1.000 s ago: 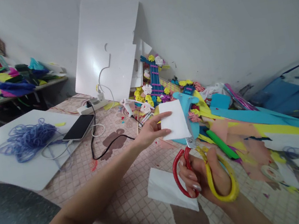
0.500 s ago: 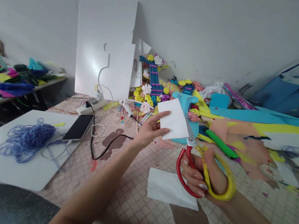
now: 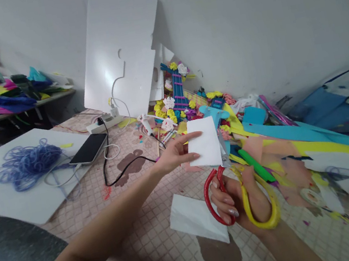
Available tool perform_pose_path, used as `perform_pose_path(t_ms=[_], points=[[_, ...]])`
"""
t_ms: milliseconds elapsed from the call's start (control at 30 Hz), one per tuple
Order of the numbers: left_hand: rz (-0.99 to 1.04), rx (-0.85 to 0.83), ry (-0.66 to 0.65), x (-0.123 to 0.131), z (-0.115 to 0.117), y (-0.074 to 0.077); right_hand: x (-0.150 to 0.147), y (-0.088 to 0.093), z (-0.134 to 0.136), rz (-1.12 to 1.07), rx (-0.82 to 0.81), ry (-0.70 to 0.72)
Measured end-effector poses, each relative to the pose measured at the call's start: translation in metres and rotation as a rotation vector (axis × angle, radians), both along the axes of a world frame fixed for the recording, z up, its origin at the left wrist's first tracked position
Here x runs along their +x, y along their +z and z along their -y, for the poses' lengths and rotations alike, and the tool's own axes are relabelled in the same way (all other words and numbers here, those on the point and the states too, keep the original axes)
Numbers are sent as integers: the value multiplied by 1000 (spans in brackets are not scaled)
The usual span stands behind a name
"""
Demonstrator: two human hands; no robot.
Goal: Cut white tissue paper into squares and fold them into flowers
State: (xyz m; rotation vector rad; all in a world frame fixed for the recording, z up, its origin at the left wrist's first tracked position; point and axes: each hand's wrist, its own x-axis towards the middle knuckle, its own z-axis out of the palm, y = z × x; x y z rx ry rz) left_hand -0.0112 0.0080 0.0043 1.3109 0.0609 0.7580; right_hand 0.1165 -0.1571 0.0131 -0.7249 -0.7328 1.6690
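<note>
My left hand (image 3: 178, 151) pinches the left edge of a small white piece of paper (image 3: 204, 143), held up above the table. Fingers and thumb of my right hand (image 3: 237, 200) are through the loops of a pair of scissors (image 3: 265, 222) with one red and one yellow handle. The handles are spread apart, and the blades sit at the paper's right edge, partly hidden behind it. Below, another white sheet (image 3: 197, 218) lies on the tabletop.
Blue yarn (image 3: 31, 162) and a phone (image 3: 89, 148) rest on a white board (image 3: 36, 206) at left. A glue gun (image 3: 145, 124), paper flowers (image 3: 169, 103), a green marker (image 3: 255, 165) and coloured paper scraps (image 3: 313, 149) crowd the back and right. A power strip (image 3: 104, 124) trails cables.
The scissor handles have spread wider, and the right hand has shifted slightly right. The left hand still holds the paper; the whole view has shifted a little.
</note>
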Motion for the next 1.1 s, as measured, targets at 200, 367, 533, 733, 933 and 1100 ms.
perform_pose_path(t_ms=[200,367,533,733,933,1100], points=[[-13,15,3,-2,-3,0,-2,-4,0,-74,21,-17],[-2,49,12,-2,-3,0,-1,-1,1,-20,-1,-13],[-18,58,-38,-2,2,1,1,2,2,-7,-26,-8],[-22,60,-49,-1,5,1,2,4,1,-22,-2,-13],[-26,72,-32,0,3,1,2,0,0,-102,23,-28],[-29,65,-36,-2,3,2,2,2,0,-50,10,-44]])
